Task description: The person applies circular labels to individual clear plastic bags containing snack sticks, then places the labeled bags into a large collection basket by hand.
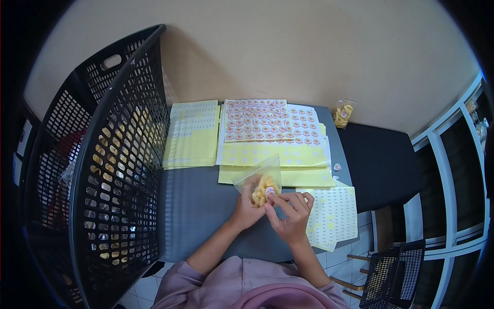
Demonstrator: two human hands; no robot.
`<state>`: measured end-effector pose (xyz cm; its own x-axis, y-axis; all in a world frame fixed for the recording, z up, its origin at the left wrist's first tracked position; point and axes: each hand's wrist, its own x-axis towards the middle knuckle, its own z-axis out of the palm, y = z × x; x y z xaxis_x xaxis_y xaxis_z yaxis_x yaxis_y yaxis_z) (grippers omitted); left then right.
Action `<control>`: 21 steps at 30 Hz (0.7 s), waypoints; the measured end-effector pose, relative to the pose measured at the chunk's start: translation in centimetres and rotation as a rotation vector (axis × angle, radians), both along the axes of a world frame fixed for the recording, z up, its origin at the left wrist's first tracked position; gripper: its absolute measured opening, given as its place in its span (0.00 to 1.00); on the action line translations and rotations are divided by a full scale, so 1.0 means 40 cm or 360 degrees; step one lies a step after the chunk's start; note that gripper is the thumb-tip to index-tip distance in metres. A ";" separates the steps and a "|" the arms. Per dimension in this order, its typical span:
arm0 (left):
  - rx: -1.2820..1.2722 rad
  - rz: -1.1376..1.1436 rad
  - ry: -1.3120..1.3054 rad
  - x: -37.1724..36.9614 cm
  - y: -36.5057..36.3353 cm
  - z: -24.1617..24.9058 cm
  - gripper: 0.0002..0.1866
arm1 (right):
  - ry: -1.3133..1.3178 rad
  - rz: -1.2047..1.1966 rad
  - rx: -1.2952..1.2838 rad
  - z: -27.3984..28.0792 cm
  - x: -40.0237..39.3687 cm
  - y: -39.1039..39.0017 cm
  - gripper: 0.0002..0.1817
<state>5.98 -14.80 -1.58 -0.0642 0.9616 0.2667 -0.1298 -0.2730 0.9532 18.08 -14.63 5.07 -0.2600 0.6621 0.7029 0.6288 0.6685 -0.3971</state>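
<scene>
A clear zip bag of yellow snack pieces (263, 181) is in my left hand (246, 210), whose fingers show partly through the plastic behind it. The bag tilts over the table, its zip end pointing up and away from me. On its front, near the lower right, sits a small round label sticker (270, 191). My right hand (290, 212) has thumb and index finger bent together at this sticker, the other fingers curled. Beyond the bag lie sheets of round stickers (259, 121) over yellow backing sheets (278, 175).
A tall black plastic basket (116, 170) with filled bags stands at the left. Printed label sheets lie at the back left (190, 136) and front right (333, 216). One loose sticker (337, 167) is near the table's right edge. Another snack bag (342, 114) stands on a black surface (381, 165).
</scene>
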 end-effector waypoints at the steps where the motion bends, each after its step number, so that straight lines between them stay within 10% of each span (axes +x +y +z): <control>1: -0.0070 -0.0018 -0.0045 0.000 0.001 -0.001 0.29 | -0.0007 0.0033 -0.0062 0.006 0.000 -0.002 0.07; 8: -0.0172 -0.0103 -0.0134 -0.003 -0.007 0.024 0.29 | 0.0536 -0.0082 -0.0427 -0.056 0.004 0.018 0.21; 13: -0.0057 -0.0344 -0.0098 -0.021 -0.017 0.051 0.30 | 0.1413 0.0567 -0.1486 -0.064 0.022 0.033 0.36; 21: -0.0238 -0.0368 -0.0284 -0.010 -0.009 0.027 0.22 | 0.1443 0.0435 -0.1445 -0.065 0.025 0.026 0.32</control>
